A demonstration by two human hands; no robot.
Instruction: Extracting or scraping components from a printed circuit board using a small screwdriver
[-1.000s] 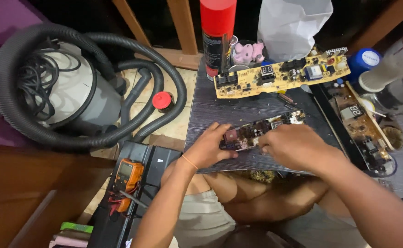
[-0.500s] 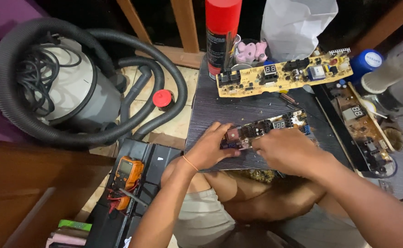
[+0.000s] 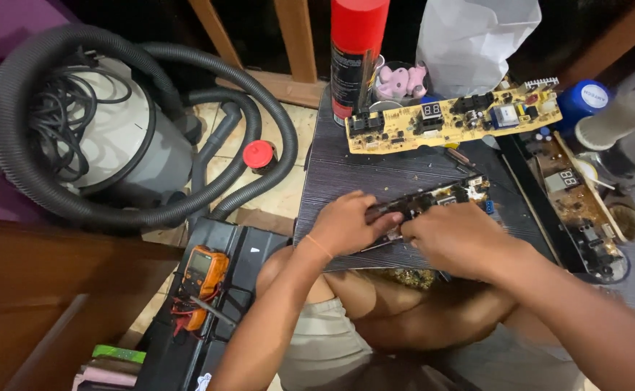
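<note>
Both hands are holding a long circuit board (image 3: 440,199) on the dark table (image 3: 332,181). The left hand (image 3: 343,224) is gripping its 8 o'clock end, and the right hand (image 3: 451,235) is covering the middle. The board's long side is pointing toward 2 o'clock. A yellow board (image 3: 448,119) is lying at 12 o'clock, and a vacuum cleaner (image 3: 114,130) is sitting on the floor at 9 o'clock.

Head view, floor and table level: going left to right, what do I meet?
Grey vacuum canister wrapped by its hose → orange multimeter → red hose cap → left hand → right hand, both on a dark circuit board → blue cap.
</note>
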